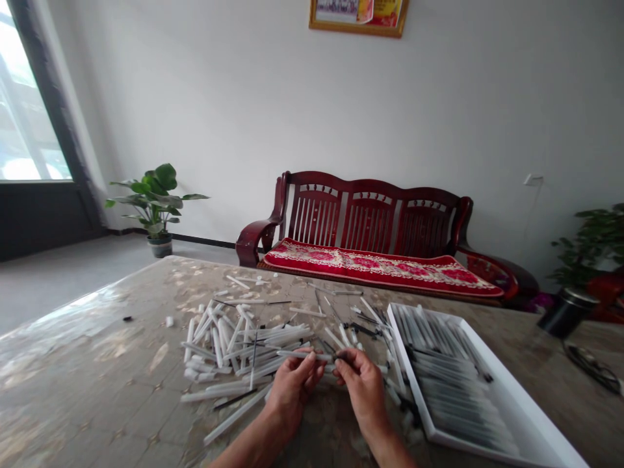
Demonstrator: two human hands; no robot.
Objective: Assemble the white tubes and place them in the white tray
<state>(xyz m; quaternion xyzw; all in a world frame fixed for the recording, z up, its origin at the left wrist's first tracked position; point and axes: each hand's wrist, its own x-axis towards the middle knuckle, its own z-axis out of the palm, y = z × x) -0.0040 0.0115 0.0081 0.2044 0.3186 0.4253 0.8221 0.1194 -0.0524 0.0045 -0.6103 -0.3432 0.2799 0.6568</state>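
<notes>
My left hand point(295, 383) is closed round a slim white pen barrel point(288, 353), thumb on top, with its free end pointing left. At the barrel's right end, the fingertips of my right hand point(361, 385) pinch a small dark piece point(343, 355). Whether that piece is joined to the barrel or just touching it, I cannot tell. Beyond and left of my hands lies a loose pile of white pen barrels point(221, 341), with some thin dark rods among them. Small black parts point(363, 329) are scattered behind my right hand.
To the right stands a shallow white box point(529, 396) holding rows of pens point(451, 383). A black cylindrical container point(568, 312) and a dark cable point(592, 364) are farther right on the patterned table point(97, 390). Behind the table is a wooden bench point(368, 214) with a red cover.
</notes>
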